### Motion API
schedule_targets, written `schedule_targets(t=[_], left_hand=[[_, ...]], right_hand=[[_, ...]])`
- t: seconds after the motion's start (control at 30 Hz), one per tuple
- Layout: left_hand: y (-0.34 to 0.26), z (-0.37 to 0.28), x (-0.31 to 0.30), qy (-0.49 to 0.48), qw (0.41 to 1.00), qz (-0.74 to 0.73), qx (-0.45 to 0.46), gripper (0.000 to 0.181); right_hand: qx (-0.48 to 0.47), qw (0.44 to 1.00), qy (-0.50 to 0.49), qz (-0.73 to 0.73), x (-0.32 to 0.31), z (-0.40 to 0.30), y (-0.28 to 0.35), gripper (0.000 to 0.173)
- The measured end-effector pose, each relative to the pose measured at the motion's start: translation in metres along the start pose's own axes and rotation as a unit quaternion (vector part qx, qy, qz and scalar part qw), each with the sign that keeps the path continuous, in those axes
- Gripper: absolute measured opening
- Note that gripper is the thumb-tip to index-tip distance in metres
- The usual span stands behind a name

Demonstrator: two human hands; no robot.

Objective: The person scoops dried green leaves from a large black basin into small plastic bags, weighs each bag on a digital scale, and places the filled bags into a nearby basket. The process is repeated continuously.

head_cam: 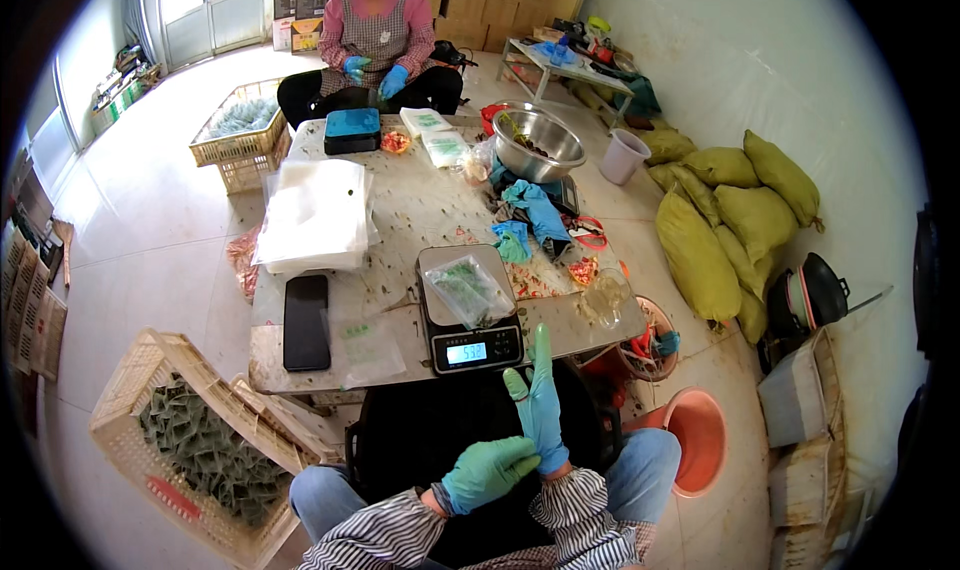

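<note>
Both my hands wear blue-green rubber gloves and are over a large black basin [442, 420] between my knees. My left hand [487, 472] has its fingers closed at the cuff of the right glove. My right hand [541, 412] is raised, fingers apart and nothing in it; its glove has loose fingertips. Just beyond, a digital kitchen scale [465, 348] with a lit display stands at the table's near edge. On its plate lies a clear plastic bag [466, 291] with green leafy contents. Left of the scale lie an unfilled clear bag [369, 352] and a black smartphone [307, 322].
The low table [397, 195] carries stacked plastic sheets [319, 213], a steel bowl [536, 146], blue gloves [540, 213] and red-handled scissors [592, 234]. A crate [120, 435] of filled bags stands left, an orange bucket [697, 442] right. A co-worker [379, 37] sits opposite.
</note>
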State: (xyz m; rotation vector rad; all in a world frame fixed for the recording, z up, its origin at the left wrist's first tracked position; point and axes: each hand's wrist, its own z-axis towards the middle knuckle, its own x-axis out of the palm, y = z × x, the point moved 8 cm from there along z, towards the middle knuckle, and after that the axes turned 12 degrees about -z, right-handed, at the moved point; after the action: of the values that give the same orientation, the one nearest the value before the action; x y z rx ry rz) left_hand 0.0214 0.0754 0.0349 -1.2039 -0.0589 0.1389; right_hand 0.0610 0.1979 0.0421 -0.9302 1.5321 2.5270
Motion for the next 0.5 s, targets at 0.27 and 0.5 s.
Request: schedule_targets(t=[0.27,0.5], left_hand=[[0.019,0.009,-0.039,-0.087,0.991,0.074,-0.073,0.014],[0.030,-0.001,-0.105,-0.327,0.899,-0.211,-0.202,0.033]], right_hand=[[-0.097,0.975,-0.069,-0.188,0.000,0.022,0.022,0.046],[-0.112,0.958,-0.093,-0.245,0.006,0.043,0.016,0.045]])
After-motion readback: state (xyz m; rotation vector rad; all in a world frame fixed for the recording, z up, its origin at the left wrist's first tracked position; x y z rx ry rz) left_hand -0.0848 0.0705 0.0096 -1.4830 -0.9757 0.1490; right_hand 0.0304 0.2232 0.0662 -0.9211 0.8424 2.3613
